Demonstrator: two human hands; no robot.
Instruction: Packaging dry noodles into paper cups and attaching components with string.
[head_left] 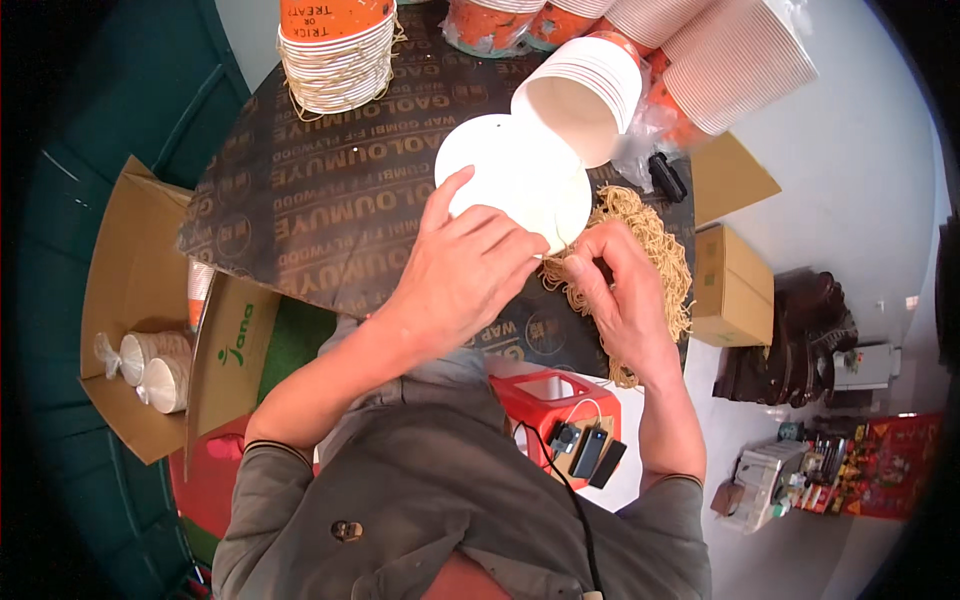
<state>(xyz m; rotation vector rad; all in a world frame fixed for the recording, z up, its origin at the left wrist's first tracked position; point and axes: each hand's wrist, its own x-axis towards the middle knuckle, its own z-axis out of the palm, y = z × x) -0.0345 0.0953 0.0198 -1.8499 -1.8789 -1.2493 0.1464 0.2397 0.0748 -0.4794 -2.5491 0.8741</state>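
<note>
A white round paper bucket [510, 165] lies on the dark table, its pale face toward me and a small hole near its upper edge. My left hand [460, 260] grips its near rim, the thumb spread over the white face. Close by, my right hand [625, 290] pinches a thin tan cord [556, 252] at that same rim; the fingertips partly hide it. A heap of tan cords [655, 245] lies under and beside my right hand. Behind the bucket, a nested stack of white paper buckets [585, 95] lies tilted with its mouth toward me.
At the far left of the printed plywood table [330, 200] stands a bucket stack with cord handles [340, 65]. Bagged orange-and-white bucket stacks [740, 70] crowd the back right, near a black object [667, 177]. An open carton [135, 300] sits left; a red stool [530, 395] holds small devices.
</note>
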